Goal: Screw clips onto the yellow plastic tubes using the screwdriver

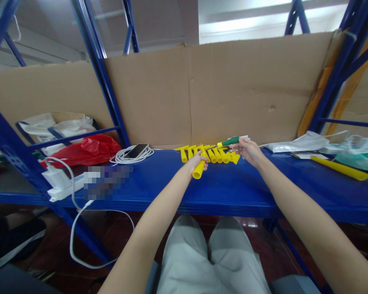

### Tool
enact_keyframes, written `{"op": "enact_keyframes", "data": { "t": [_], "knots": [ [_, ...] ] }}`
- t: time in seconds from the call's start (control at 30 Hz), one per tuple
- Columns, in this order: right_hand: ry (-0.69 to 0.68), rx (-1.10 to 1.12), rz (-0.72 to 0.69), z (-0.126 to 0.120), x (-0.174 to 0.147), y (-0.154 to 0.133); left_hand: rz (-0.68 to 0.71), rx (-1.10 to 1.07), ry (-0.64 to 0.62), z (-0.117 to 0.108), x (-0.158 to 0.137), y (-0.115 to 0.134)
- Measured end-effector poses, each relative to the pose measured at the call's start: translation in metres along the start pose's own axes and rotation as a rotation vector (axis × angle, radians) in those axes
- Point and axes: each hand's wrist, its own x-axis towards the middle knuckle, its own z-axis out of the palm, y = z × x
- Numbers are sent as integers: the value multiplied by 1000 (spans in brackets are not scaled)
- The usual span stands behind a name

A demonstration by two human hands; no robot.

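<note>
My left hand (197,162) is wrapped around a yellow plastic tube (198,170), whose open round end points toward me. In my right hand (247,150) is a screwdriver with a green and yellow handle (230,141). Its thin shaft points left, toward the top of the held tube; whether the tip touches it I cannot tell. Behind my hands several similar yellow T-shaped pieces (213,157) lie in a row along the cardboard. Small yellow bits (234,157) lie by the right end of the row.
A coiled white cable (118,157) with a phone (137,150) lies left, near a red plastic bag (88,148) and a white power strip (66,190). To the right are a long yellow piece (340,168) and plastic packaging (299,142). A cardboard sheet (239,90) backs the blue shelf (159,183).
</note>
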Motion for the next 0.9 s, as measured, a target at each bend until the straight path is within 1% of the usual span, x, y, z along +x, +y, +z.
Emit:
{"op": "enact_keyframes", "data": {
  "t": [0.1,0.3,0.5,0.63,0.83,0.9],
  "knots": [
    [0,3,18,0,0,1,-2,3,23,2,-3,1],
    [118,-47,79,0,0,3,13,16,26,2,-3,-1],
    [140,-94,55,2,-1,3,45,41,53,1,-1,-3],
    [128,-91,35,0,0,4,40,58,52,1,-1,-3],
    [25,-47,20,-2,0,2,32,61,65,1,0,-3],
    [16,-34,11,-2,0,1,31,72,73,2,-1,-3]
  ]
}}
